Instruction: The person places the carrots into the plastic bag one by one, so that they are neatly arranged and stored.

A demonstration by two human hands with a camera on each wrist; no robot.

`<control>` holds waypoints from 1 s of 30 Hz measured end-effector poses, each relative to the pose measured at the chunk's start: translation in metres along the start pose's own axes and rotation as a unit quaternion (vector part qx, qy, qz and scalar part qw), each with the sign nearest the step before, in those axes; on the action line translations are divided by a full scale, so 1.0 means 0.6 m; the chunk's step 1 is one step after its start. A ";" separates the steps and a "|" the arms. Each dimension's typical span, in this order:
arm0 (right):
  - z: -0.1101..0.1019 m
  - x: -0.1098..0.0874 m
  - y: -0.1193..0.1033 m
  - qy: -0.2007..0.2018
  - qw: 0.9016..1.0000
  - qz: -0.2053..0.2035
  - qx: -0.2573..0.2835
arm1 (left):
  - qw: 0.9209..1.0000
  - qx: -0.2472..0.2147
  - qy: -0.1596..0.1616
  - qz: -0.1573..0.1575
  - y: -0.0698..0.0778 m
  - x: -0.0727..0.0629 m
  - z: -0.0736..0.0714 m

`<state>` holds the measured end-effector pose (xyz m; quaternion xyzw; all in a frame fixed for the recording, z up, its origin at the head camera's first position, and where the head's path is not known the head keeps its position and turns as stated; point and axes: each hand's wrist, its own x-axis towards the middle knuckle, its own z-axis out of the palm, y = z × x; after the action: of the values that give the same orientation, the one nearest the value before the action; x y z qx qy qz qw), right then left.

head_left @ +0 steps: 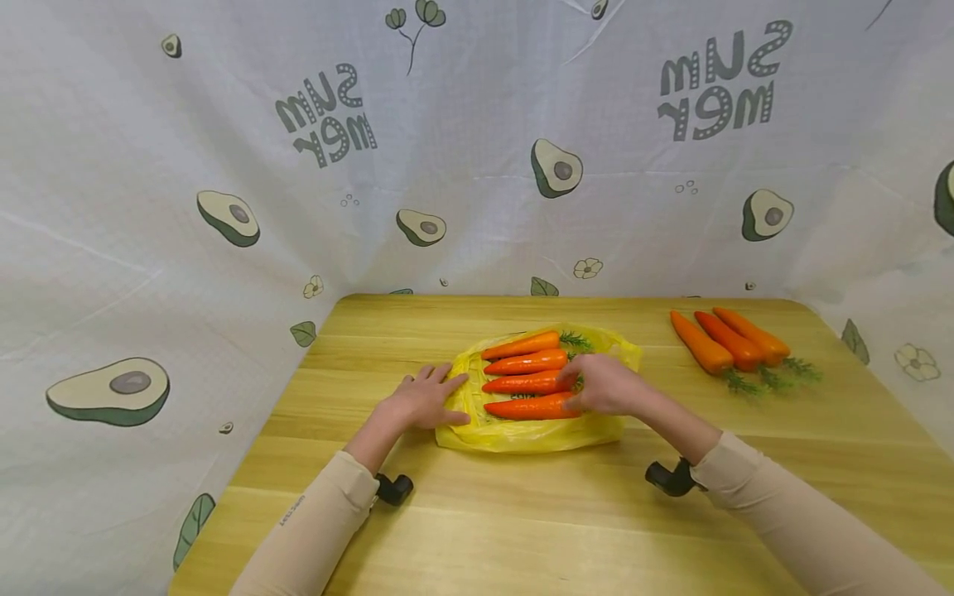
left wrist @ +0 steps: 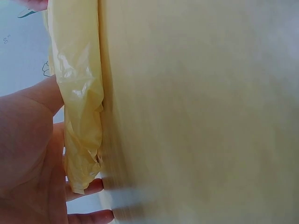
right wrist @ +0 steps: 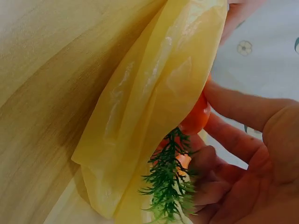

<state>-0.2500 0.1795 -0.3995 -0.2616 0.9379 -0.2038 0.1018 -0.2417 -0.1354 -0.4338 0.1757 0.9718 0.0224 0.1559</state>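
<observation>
A yellow plastic bag [head_left: 514,440] lies on the table, with several orange-red carrots [head_left: 527,362] side by side on it. My left hand [head_left: 426,399] rests at the bag's left edge, fingers spread; in the left wrist view the crinkled bag [left wrist: 77,88] passes along the thumb and fingers. At the carrots' leafy ends, my right hand [head_left: 607,385] pinches the nearest carrot [head_left: 525,407] between thumb and fingers. The right wrist view shows that carrot's rounded end [right wrist: 197,116] and its green leaves [right wrist: 169,182] behind the bag's raised edge. The right hand partly hides the leaves in the head view.
Three more carrots [head_left: 734,341] with green tops lie together at the table's back right. The wooden table [head_left: 507,530] ends at a white curtain [head_left: 477,248] printed with avocados. Black wrist mounts [head_left: 393,489] sit under both forearms.
</observation>
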 end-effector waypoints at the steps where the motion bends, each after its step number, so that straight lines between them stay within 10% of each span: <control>1: 0.001 0.000 0.000 -0.004 1.000 -0.005 -0.005 | 1.000 0.000 0.000 0.000 0.000 0.000 0.000; 15: 0.014 0.001 -0.005 0.017 0.996 -0.046 -0.073 | 1.000 -0.002 0.000 0.001 -0.001 0.002 0.003; 30: -0.024 -0.023 0.028 0.067 0.996 -0.046 0.033 | 1.000 0.005 -0.001 -0.001 0.000 0.001 0.001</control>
<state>-0.2504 0.2045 -0.3929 -0.2863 0.9225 -0.2562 0.0383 -0.2421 -0.1348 -0.4347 0.1751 0.9719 0.0170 0.1563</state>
